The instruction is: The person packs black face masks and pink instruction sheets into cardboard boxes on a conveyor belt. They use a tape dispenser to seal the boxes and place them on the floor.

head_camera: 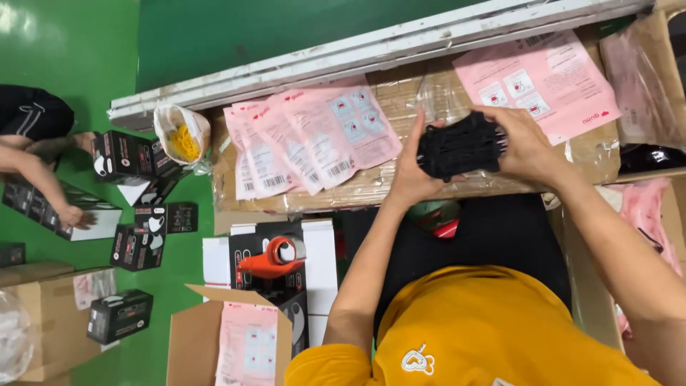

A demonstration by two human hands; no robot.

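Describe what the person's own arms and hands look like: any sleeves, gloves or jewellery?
Both arms are bare from above the elbow; the left hand and right hand wear no gloves, and no rings or watch show. A mustard-yellow short-sleeved shirt with a small white emblem covers the shoulders.

Bright, even light falls from overhead across my whole view. At ten o'clock the green floor (64,50) throws back a pale glare, washed nearly white in the corner. The plastic film over the pink pouches (314,136) at twelve o'clock glints softly. Shadows stay faint and short; a dim one sits under my left hand (414,168). The black bundle (461,146) between my fingers is so dark its detail is lost. The table rail (371,43) slants, and the edges look slightly stretched and soft.
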